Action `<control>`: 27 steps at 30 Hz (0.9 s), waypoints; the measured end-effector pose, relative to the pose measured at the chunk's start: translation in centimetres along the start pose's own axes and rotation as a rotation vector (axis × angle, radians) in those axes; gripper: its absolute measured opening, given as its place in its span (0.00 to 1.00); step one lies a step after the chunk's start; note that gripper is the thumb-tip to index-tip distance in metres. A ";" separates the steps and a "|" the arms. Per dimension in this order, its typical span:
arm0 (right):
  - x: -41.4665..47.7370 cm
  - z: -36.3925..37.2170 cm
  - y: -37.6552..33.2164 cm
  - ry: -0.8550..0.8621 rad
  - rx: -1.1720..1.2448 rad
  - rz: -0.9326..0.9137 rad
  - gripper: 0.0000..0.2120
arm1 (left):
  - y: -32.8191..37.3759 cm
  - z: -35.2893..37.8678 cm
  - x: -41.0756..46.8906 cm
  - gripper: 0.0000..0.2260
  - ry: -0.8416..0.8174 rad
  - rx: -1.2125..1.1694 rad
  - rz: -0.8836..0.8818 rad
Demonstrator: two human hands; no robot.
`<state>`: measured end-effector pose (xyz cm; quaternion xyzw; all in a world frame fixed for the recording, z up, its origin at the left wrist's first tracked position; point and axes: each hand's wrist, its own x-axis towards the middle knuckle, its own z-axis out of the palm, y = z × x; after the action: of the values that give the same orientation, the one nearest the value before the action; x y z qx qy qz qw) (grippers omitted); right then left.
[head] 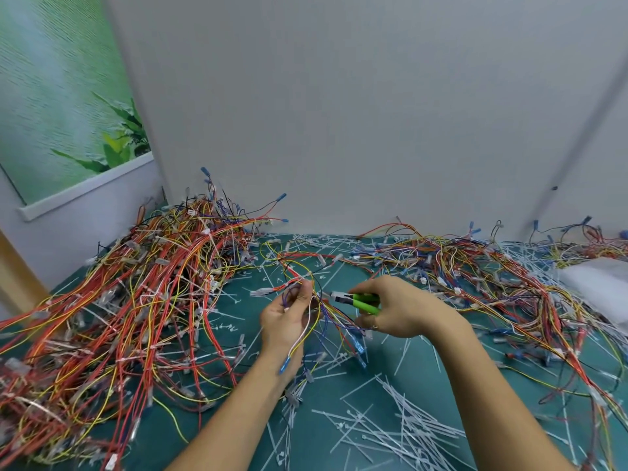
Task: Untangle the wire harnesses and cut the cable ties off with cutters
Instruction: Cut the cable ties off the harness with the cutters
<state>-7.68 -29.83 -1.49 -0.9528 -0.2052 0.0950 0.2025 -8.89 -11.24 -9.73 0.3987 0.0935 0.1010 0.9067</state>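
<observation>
**Left hand [285,317] is pinching wires, right hand [401,311] is gripping cutters [362,300]**

The small harness [334,317] is hanging between them, above the mat [312,443] littered with cut ties [407,426]. The blades should be biting the tie only, I think, never the insulation. Farther back, tangled heaps [153,294] are lying by the wall [339,130].

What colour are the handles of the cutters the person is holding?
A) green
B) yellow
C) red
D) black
A: the cutters gripped in the right hand have bright green handles, while the left hand pinches a wire harness.
</observation>
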 end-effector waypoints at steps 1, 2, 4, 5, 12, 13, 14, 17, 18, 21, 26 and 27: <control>0.0 0.0 0.0 -0.004 0.002 -0.002 0.24 | 0.0 0.0 -0.1 0.03 0.013 0.013 0.004; 0.0 0.0 0.0 -0.009 0.004 -0.004 0.24 | 0.0 0.0 -0.1 0.04 0.025 0.034 0.009; -0.1 0.1 0.0 -0.013 0.008 -0.009 0.21 | 0.0 0.1 -0.2 0.05 0.029 0.050 0.013; 0.0 0.1 0.0 -0.010 0.009 -0.012 0.19 | 0.1 0.1 -0.3 0.05 0.024 0.038 0.015; 0.0 0.7 -0.4 -0.016 0.079 -0.014 0.09 | 0.0 -0.2 -0.1 0.01 0.023 0.025 0.005; 0.1 0.8 -0.5 -0.020 0.079 -0.010 0.09 | 0.1 -0.3 0.0 0.02 0.027 0.030 -0.001; 0.2 0.9 -0.5 -0.020 0.072 -0.006 0.09 | 0.0 -0.3 0.0 0.02 0.028 0.047 -0.004; 0.4 1.4 -0.9 -0.014 0.046 0.007 0.08 | -0.1 -0.3 -0.1 0.02 0.016 0.139 -0.004; 0.5 1.5 -0.9 -0.014 0.040 0.009 0.07 | -0.2 -0.4 -0.1 0.03 0.014 0.160 -0.003; 0.6 1.7 -1.0 -0.015 0.041 0.009 0.06 | -0.2 -0.5 0.0 0.05 0.036 0.202 0.017; 0.8 2.3 -1.2 0.039 0.032 0.020 0.16 | -0.2 -0.7 0.2 0.06 0.048 0.225 0.052; 0.8 2.4 -1.3 0.045 0.039 0.030 0.17 | -0.1 -0.7 0.3 0.07 0.052 0.230 0.054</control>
<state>-8.03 -27.60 -3.15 -0.9536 -0.1845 0.0803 0.2242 -8.80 -10.73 -10.34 0.4997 0.1170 0.1243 0.8492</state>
